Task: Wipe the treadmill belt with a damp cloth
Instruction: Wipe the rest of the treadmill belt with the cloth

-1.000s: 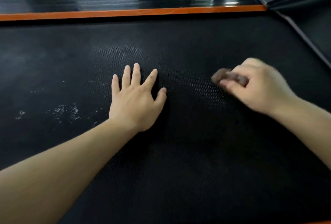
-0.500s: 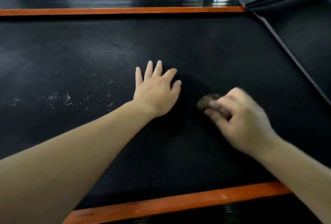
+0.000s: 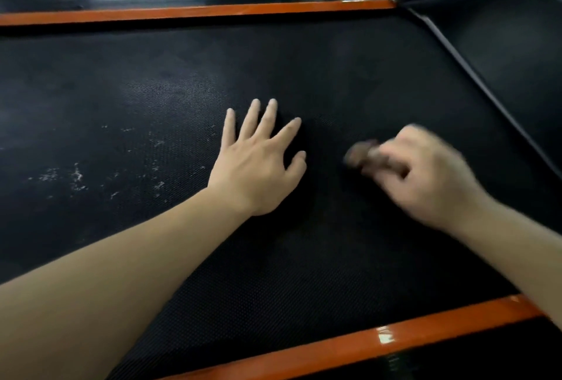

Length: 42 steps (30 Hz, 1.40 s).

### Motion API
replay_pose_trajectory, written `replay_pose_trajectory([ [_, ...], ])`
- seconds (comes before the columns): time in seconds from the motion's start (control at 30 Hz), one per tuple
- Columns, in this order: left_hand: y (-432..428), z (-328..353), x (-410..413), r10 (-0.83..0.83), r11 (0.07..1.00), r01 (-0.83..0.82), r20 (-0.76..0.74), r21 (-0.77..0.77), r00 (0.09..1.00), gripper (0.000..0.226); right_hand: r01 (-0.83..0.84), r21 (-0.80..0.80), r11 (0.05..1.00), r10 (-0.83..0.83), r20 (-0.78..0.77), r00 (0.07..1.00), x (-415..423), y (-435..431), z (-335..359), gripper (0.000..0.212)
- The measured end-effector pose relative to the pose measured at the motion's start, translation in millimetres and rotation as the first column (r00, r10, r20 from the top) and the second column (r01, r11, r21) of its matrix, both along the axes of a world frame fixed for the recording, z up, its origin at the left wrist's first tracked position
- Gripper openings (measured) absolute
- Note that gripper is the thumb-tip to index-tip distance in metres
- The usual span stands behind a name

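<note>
Right hand point(image 3: 425, 179) motion-blurred, finger detail hard to read; its grip is curled round a small brownish cloth point(image 3: 360, 156), mostly hidden under the fingers, only a blurred wad showing at the fingertips. Cloth sits on the treadmill belt point(image 3: 304, 258), just right of the left hand point(image 3: 258, 166). Left hand flat on the belt, fingers spread straight, grip wide and holding nothing. Both forearms cut off by the frame edge. Whitish specks point(image 3: 76, 175) on the belt well left of the left hand. Orange side rails point(image 3: 194, 13) run along the belt's far and near edges.
</note>
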State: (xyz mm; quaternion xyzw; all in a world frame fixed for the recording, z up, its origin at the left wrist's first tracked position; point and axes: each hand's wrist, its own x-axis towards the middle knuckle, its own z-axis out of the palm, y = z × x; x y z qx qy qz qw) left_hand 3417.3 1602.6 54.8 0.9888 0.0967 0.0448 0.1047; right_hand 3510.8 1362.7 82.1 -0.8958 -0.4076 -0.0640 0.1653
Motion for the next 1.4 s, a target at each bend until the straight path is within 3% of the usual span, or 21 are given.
replay_pose_trajectory([
  [0.07, 1, -1, 3, 0.026, 1.0, -0.026, -0.036, -0.002, 0.999, 0.069, 0.311, 0.044, 0.949, -0.313, 0.041, 0.949, 49, 0, 4, 0.034],
  [0.13, 2, -2, 5, 0.057, 0.998, -0.057, -0.052, 0.005, 0.997, 0.071, 0.422, 0.06, 0.904, -0.426, 0.067, 0.902, 56, 8, -3, 0.034],
  [0.2, 1, -2, 5, 0.066, 0.998, -0.066, -0.05, 0.005, 0.997, 0.072, 0.24, 0.063, 0.969, -0.244, 0.066, 0.968, 26, 22, -8, 0.029],
  [0.27, 1, -1, 5, 0.067, 0.998, -0.067, -0.045, 0.008, 0.997, 0.073, 0.033, 0.043, 0.999, -0.032, -0.034, 0.999, 9, 24, -9, 0.028],
  [0.3, 1, -1, 5, 0.064, 0.998, -0.064, -0.05, 0.009, 0.997, 0.073, 0.019, 0.034, 0.999, -0.017, -0.038, 0.999, 20, 23, -6, 0.029],
  [0.43, 2, -2, 5, 0.065, 0.998, -0.064, -0.064, 0.013, 0.996, 0.072, 0.407, 0.101, 0.908, -0.407, -0.02, 0.913, 98, 35, 2, 0.029],
  [0.47, 2, -2, 5, 0.061, 0.998, -0.06, -0.066, 0.015, 0.996, 0.072, 0.418, 0.111, 0.901, -0.42, -0.013, 0.908, 97, 44, -1, 0.028],
  [0.6, 1, -2, 5, 0.061, 0.998, -0.059, -0.068, 0.031, 0.996, 0.075, 0.076, 0.12, 0.99, -0.068, -0.07, 0.995, 47, 64, -13, 0.021],
  [0.67, 1, -1, 5, 0.062, 0.998, -0.06, -0.073, 0.033, 0.995, 0.075, 0.14, 0.1, 0.985, -0.139, -0.019, 0.99, 73, 60, -10, 0.026],
  [0.77, 1, -1, 4, 0.062, 0.998, -0.06, -0.075, 0.024, 0.995, 0.075, 0.501, 0.112, 0.858, -0.502, -0.015, 0.865, 132, 61, -1, 0.036],
  [0.8, 2, -1, 5, 0.061, 0.998, -0.059, -0.075, 0.024, 0.995, 0.075, 0.527, 0.124, 0.841, -0.529, -0.022, 0.849, 133, 67, -3, 0.036],
  [0.83, 1, -1, 5, 0.059, 0.998, -0.058, -0.074, 0.025, 0.995, 0.075, 0.478, 0.119, 0.87, -0.48, -0.013, 0.877, 125, 74, -6, 0.033],
  [0.9, 1, -1, 5, 0.063, 0.998, -0.061, -0.071, 0.024, 0.995, 0.075, 0.226, 0.127, 0.966, -0.225, -0.027, 0.974, 96, 87, -12, 0.026],
  [0.97, 1, 0, 5, 0.063, 0.998, -0.062, -0.073, 0.022, 0.995, 0.075, 0.099, 0.108, 0.989, -0.091, -0.075, 0.993, 94, 85, -9, 0.025],
  [1.03, 1, 0, 5, 0.062, 0.998, -0.061, -0.078, 0.017, 0.995, 0.075, 0.256, 0.111, 0.96, -0.253, -0.045, 0.966, 133, 86, -2, 0.032],
  [1.1, 2, 0, 5, 0.062, 0.998, -0.062, -0.074, 0.007, 0.995, 0.075, 0.503, 0.127, 0.855, -0.498, -0.068, 0.865, 169, 92, 4, 0.036],
  [1.13, 2, 0, 6, 0.06, 0.998, -0.06, -0.069, 0.001, 0.996, 0.075, 0.534, 0.125, 0.836, -0.532, -0.058, 0.845, 173, 99, 2, 0.036],
  [1.23, 2, 0, 5, 0.058, 0.998, -0.059, -0.062, -0.006, 0.996, 0.075, 0.275, 0.12, 0.954, -0.271, -0.048, 0.961, 145, 122, -8, 0.032],
  [1.3, 2, 1, 5, 0.06, 0.998, -0.061, -0.063, -0.008, 0.996, 0.075, 0.146, 0.084, 0.986, -0.141, -0.059, 0.988, 140, 122, -9, 0.032],
  [1.4, 2, 5, 9, 0.085, 0.995, -0.087, -0.039, -0.04, 0.996, 0.068, 0.389, 0.107, 0.915, -0.384, -0.063, 0.921, 181, 124, 1, 0.034],
])
